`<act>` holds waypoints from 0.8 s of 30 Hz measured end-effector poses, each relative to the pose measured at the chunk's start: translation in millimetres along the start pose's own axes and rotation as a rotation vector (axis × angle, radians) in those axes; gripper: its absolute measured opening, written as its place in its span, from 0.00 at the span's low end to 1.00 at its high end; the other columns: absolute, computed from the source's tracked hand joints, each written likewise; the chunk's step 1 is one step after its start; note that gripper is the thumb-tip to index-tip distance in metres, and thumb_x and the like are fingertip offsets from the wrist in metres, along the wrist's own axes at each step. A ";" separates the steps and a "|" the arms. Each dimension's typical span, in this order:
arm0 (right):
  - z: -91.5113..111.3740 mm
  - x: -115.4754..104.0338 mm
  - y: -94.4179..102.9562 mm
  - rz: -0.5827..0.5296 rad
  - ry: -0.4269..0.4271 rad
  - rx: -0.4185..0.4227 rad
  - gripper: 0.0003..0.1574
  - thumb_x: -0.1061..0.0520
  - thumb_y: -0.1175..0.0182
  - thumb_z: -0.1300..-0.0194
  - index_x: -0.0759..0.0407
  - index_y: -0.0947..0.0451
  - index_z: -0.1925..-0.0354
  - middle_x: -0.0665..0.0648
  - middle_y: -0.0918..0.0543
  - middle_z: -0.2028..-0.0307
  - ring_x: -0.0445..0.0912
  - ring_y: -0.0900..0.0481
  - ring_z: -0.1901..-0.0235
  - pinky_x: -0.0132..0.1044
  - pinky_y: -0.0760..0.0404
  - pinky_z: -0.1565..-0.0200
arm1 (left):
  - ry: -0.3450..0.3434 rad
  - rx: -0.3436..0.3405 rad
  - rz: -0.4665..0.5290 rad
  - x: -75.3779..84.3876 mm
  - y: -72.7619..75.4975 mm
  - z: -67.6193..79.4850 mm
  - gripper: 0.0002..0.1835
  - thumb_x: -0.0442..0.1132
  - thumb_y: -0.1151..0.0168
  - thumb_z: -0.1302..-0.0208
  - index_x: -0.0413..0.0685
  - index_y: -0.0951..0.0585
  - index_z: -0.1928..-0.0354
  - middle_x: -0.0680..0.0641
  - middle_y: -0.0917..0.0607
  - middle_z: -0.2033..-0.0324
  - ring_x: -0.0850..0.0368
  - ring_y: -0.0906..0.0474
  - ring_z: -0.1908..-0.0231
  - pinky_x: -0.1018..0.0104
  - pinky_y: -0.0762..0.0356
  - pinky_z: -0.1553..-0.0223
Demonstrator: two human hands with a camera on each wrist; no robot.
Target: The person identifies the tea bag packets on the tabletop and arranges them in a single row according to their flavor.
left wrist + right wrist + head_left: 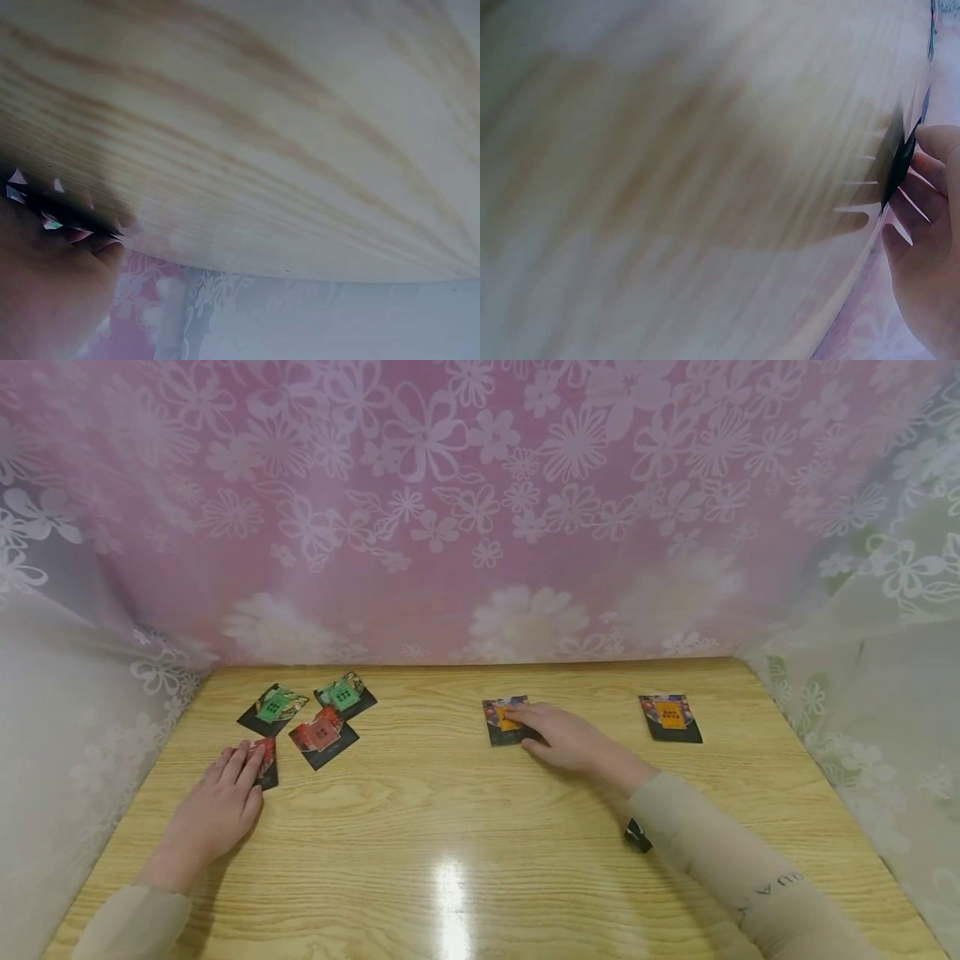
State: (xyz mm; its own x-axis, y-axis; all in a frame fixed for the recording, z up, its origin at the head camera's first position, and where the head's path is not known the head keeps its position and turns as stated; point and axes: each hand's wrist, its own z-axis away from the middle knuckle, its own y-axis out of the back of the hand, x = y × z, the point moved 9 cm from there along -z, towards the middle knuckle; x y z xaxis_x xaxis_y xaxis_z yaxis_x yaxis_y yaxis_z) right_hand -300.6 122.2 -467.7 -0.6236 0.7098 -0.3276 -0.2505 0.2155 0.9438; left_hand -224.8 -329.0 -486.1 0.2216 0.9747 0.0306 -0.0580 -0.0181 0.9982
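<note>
One light-looking red packet [270, 766], best edge-pinched, under my left hand [221, 804], fingers seemingly together; right hand [565, 739], fingers apart, on orange packet [496, 728].

This is a table nook, maybe at home: flowery curtains [480, 510] hang round a wood-look table [375, 827].

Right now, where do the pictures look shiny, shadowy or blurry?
Head view: white glare on the pale-brown, wood-grained table; left wrist view: dim, with a soft shadow beside the bare left hand; right wrist view: blurry wood grain, and a finger-shaped shadow near the bare right hand.
</note>
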 end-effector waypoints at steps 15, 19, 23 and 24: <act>49.8 41.6 12.2 0.001 -0.094 0.078 0.35 0.55 0.40 0.21 0.62 0.33 0.22 0.68 0.28 0.24 0.66 0.31 0.25 0.65 0.30 0.24 | -0.016 0.016 0.018 -1.6 -3.7 0.4 0.33 0.42 0.55 0.17 0.28 0.40 0.20 0.22 0.41 0.22 0.20 0.43 0.24 0.29 0.40 0.24; 64.6 51.1 16.8 0.000 -0.128 0.087 0.35 0.55 0.40 0.20 0.61 0.33 0.21 0.67 0.29 0.24 0.66 0.31 0.24 0.66 0.30 0.25 | -0.017 0.010 0.020 -2.8 -5.1 0.3 0.33 0.43 0.56 0.17 0.28 0.41 0.20 0.22 0.41 0.22 0.20 0.43 0.24 0.29 0.40 0.24; 76.2 60.2 19.6 0.011 -0.165 0.082 0.35 0.53 0.40 0.20 0.58 0.34 0.20 0.66 0.29 0.23 0.66 0.32 0.24 0.67 0.30 0.26 | -0.017 0.013 0.020 -3.4 -4.7 0.4 0.33 0.42 0.56 0.17 0.27 0.41 0.20 0.21 0.41 0.23 0.19 0.43 0.25 0.28 0.40 0.24; 78.6 62.1 20.3 0.011 -0.172 0.081 0.36 0.53 0.40 0.19 0.58 0.34 0.20 0.66 0.29 0.23 0.66 0.32 0.24 0.67 0.30 0.26 | -0.016 0.014 0.021 -3.1 -4.4 0.5 0.32 0.42 0.56 0.17 0.27 0.41 0.20 0.21 0.41 0.23 0.19 0.43 0.25 0.28 0.40 0.24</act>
State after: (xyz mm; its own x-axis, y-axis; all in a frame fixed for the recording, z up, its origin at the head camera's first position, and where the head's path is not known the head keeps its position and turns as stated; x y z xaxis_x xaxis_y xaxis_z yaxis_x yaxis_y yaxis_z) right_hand -286.2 223.4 -465.4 -0.4884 0.8151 -0.3117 -0.1797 0.2556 0.9499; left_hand -224.8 -332.1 -490.5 0.2365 0.9702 0.0520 -0.0494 -0.0415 0.9979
